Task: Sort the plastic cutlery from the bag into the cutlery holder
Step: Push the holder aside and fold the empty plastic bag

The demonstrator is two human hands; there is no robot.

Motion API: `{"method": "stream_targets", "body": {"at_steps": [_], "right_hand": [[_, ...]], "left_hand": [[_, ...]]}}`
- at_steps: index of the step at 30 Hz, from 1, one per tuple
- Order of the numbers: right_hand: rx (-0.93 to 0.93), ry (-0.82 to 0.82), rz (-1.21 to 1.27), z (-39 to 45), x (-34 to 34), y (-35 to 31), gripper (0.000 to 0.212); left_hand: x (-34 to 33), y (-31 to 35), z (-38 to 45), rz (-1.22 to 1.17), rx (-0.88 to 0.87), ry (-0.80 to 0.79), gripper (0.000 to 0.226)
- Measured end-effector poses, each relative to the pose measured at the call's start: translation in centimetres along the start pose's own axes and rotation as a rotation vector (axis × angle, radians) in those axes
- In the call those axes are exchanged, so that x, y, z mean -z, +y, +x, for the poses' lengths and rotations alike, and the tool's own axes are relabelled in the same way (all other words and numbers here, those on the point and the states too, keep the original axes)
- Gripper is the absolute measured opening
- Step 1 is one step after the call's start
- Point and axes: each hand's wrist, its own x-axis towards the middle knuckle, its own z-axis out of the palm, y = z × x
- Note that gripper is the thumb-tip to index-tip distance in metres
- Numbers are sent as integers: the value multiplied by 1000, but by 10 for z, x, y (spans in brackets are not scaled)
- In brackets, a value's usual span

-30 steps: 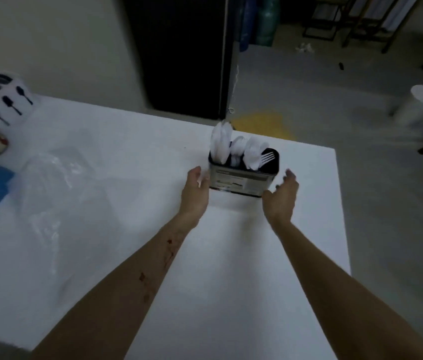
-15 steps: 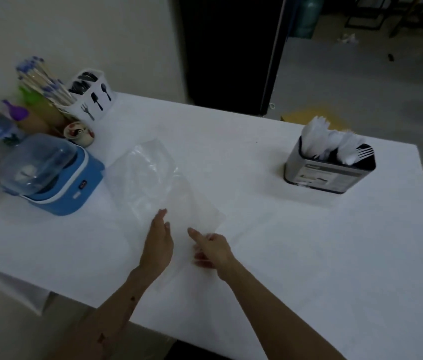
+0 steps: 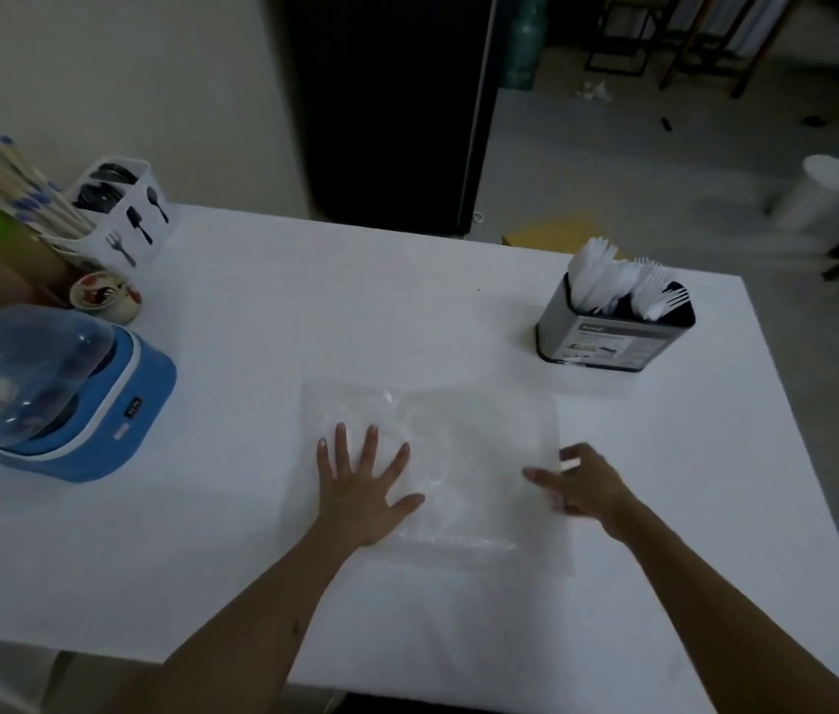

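Head view
Bag (image 3: 463, 456): clear, thin, crinkled plastic, laid flat on the white table (image 3: 304, 311).
Left hand (image 3: 363, 487): fingers spread, pressed flat on the bag.
Right hand (image 3: 579, 481): fingers curled, the bag's right edge pinched.
Cutlery holder (image 3: 613, 337): rectangular, metallic, far right; white plastic cutlery (image 3: 618, 288) stood inside.

Two bare arms come up from the bottom edge. No sleeves cover them, right down to the wrists. The left hand (image 3: 361, 487) and the right hand (image 3: 579, 484) wear no gloves. A few small dark marks dot the left forearm.
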Motion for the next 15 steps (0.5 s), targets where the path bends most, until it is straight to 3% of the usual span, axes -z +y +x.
{"method": "stream_targets", "body": {"at_steps": [2, 3, 6, 8, 10, 13, 14, 15], "right_hand": [[-15, -211, -164, -12, 0, 3, 49], [30, -212, -185, -15, -4, 3, 46], [247, -80, -36, -28, -24, -16, 45], [402, 17, -80, -40, -49, -36, 51], [533, 35, -221, -48, -82, -52, 60], [759, 89, -483, -49, -137, -70, 73], [816, 142, -669, -48, -154, -75, 76], [843, 161, -850, -47, -171, -77, 78]], "left_hand": [[-16, 2, -1, 1, 15, 43, 74], [-18, 3, -3, -12, 21, -21, 74], [-18, -3, 5, -127, 24, -3, 66], [-14, -4, 8, -250, 23, -62, 57], [0, -12, 6, -633, 35, -32, 49], [27, -32, -13, -1540, 295, 279, 31], [32, -39, -17, -1652, 393, 443, 26], [40, -44, -22, -1556, 484, 596, 24]]}}
